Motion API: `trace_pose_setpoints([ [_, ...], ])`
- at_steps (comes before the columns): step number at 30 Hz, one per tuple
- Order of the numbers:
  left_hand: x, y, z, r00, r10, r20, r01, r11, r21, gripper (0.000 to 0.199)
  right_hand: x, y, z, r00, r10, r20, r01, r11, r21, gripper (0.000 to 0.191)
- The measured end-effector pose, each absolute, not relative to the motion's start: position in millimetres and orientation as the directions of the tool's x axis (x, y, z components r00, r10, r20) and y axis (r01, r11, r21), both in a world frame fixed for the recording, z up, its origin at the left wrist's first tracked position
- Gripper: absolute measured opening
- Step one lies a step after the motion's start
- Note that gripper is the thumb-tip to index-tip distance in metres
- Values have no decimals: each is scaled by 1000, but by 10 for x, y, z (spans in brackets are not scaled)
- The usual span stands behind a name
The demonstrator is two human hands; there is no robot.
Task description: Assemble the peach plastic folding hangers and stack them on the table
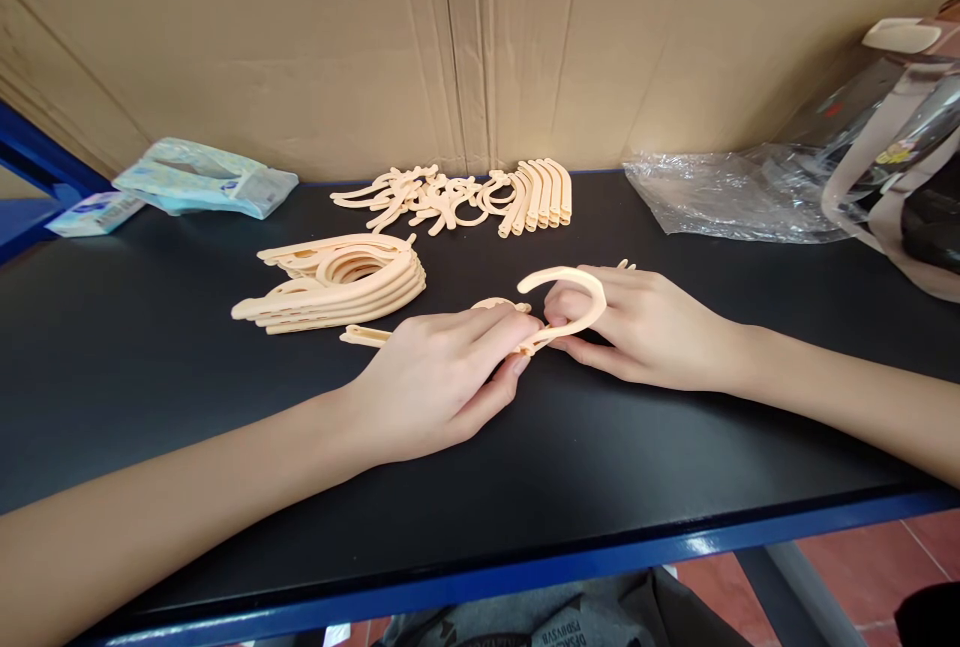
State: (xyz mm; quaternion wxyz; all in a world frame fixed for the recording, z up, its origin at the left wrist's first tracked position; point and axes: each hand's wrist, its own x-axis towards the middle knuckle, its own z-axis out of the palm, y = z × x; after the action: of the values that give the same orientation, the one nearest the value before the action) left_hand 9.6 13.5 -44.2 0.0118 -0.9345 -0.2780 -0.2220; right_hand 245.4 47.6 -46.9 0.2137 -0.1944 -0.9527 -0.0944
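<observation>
Both hands hold one cream plastic hanger (pixel 591 299) above the black table, its curved hook pointing up between them. My left hand (pixel 442 377) is closed around one arm of it, whose end sticks out to the left past the knuckles. On the other side, my right hand (pixel 637 327) grips the hanger with bent fingers; small tips show behind the knuckles. The joint under the hook is partly covered by fingertips. To the left lies a neat stack of cream folded hangers (pixel 337 287).
Loose cream hooks and pieces (pixel 427 199) lie at the back, beside a row of curved arms (pixel 541 195). Tissue packs (pixel 202 177) sit at the back left. Clear plastic wrap (pixel 735 195) and a strapped bottle (pixel 900 127) are at the right. Cardboard (pixel 300 37) stands behind.
</observation>
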Motion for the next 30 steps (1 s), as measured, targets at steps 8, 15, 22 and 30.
trace_pose_setpoints([
  [8,101,129,-428,746,509,430,521,-848,99,16,2455,477,-466,-830,346,437,422,903,87,15],
  [15,99,118,-426,745,516,422,527,-844,101,15,2453,475,-463,-829,344,441,420,904,85,15],
  [22,97,131,-418,747,519,415,527,-843,106,15,2452,473,-458,-830,347,436,419,904,79,16],
  [30,102,123,-420,746,520,416,527,-843,109,14,2452,467,-454,-834,357,421,428,900,84,14],
])
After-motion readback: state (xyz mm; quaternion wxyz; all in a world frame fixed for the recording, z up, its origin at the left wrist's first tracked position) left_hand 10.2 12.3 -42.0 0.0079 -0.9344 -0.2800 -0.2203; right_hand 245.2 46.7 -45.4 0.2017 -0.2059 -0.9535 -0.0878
